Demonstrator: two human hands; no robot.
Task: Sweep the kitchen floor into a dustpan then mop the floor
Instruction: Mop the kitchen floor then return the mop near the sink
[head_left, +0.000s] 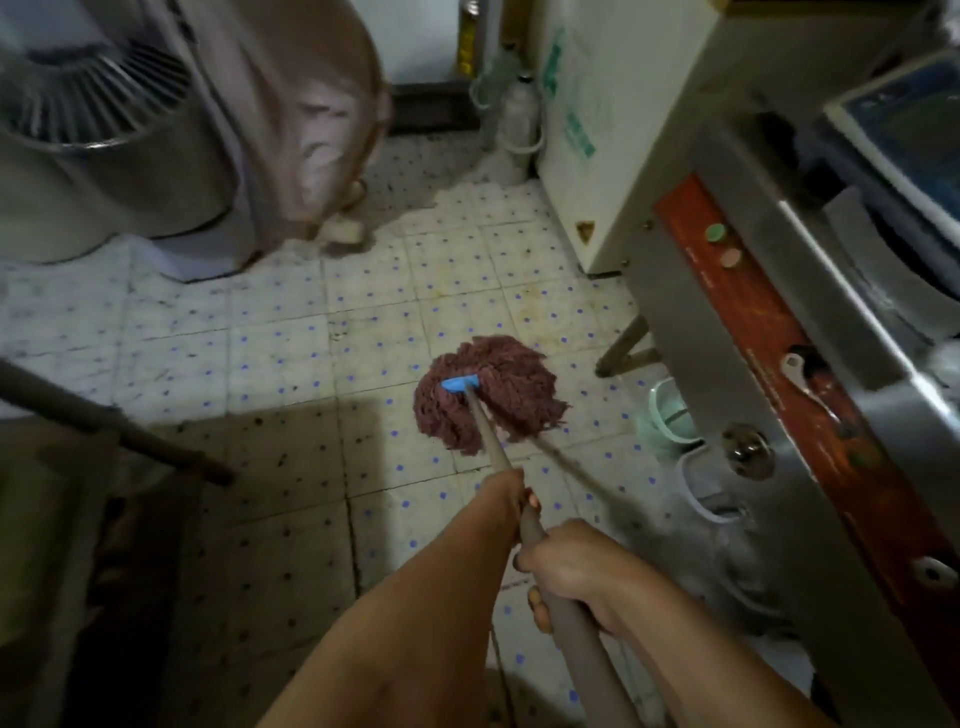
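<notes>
A mop with a reddish-brown string head (488, 395) and a blue clamp lies spread on the white tiled floor (291, 338) with blue dots. Its grey-brown handle (491, 441) runs back toward me. My left hand (506, 501) grips the handle further down, closer to the mop head. My right hand (569, 564) grips it just behind, nearer my body. No dustpan or broom shows clearly.
A metal counter with a red front panel (769, 332) stands on the right, with pale green containers (672, 410) beneath. A white appliance (587, 130) and a bottle (517, 119) stand at the back. A fan (88, 93) and another person in a pink garment (311, 130) are at the left rear. A dark bar (114, 426) crosses the left.
</notes>
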